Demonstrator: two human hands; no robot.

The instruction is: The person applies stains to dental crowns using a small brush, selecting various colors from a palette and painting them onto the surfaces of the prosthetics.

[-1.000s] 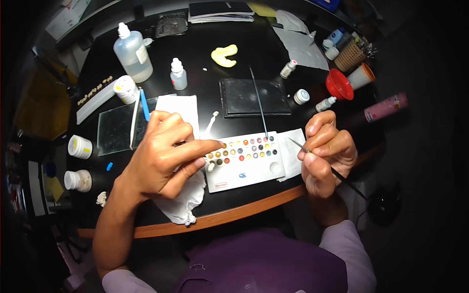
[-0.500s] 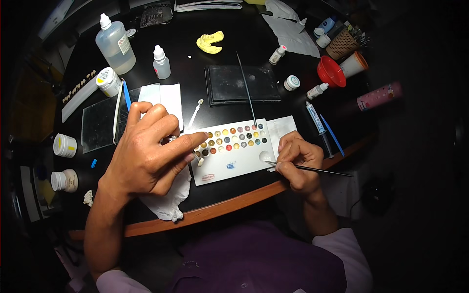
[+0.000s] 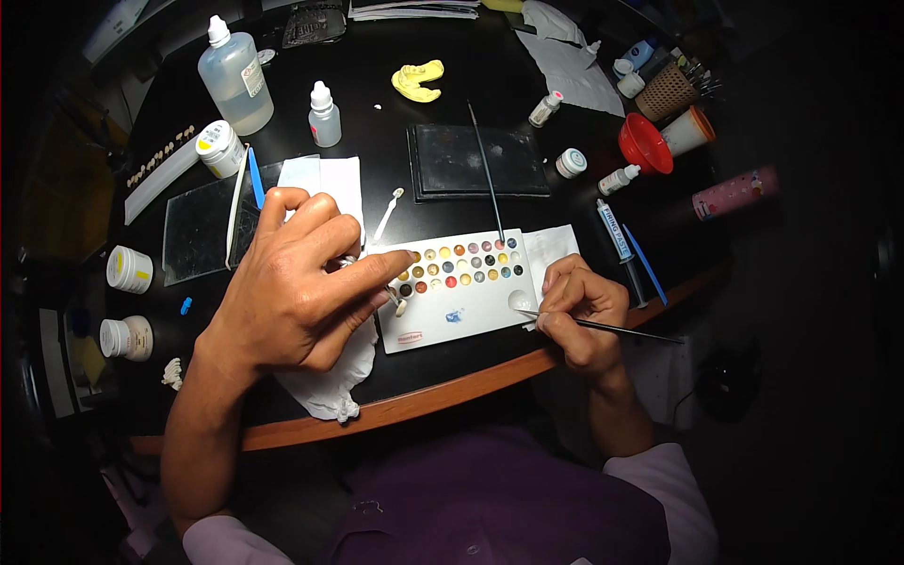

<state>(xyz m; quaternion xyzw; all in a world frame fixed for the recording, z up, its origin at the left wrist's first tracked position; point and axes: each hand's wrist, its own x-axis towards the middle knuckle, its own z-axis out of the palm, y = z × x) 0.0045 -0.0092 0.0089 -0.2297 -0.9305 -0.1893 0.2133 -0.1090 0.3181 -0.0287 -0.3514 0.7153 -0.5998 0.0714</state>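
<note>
My left hand (image 3: 292, 282) is closed around a metal clamp, mostly hidden by the fingers. At its end is a small tooth-coloured crown (image 3: 401, 307), above the left part of the white palette (image 3: 471, 320). Rows of round coloured paint wells fill the upper half of that palette, and a blue smear (image 3: 455, 315) marks its bare lower part. In a pinch grip, my right hand (image 3: 586, 315) holds a thin dark paintbrush (image 3: 626, 330). The brush tip is at the larger shallow well (image 3: 520, 300) by the palette's right edge.
A second brush (image 3: 486, 169) leans from a black slab (image 3: 447, 155) onto the palette's top edge. Behind stand a large dropper bottle (image 3: 237, 85), a small one (image 3: 324, 118) and a yellow dental cast (image 3: 417, 81). White jars (image 3: 129, 269) line the left; a red bowl (image 3: 645, 143) is right.
The whole view has shifted slightly, so the desk things appear a little farther right. Both hands keep their grips, and the brush tip stays at the large well.
</note>
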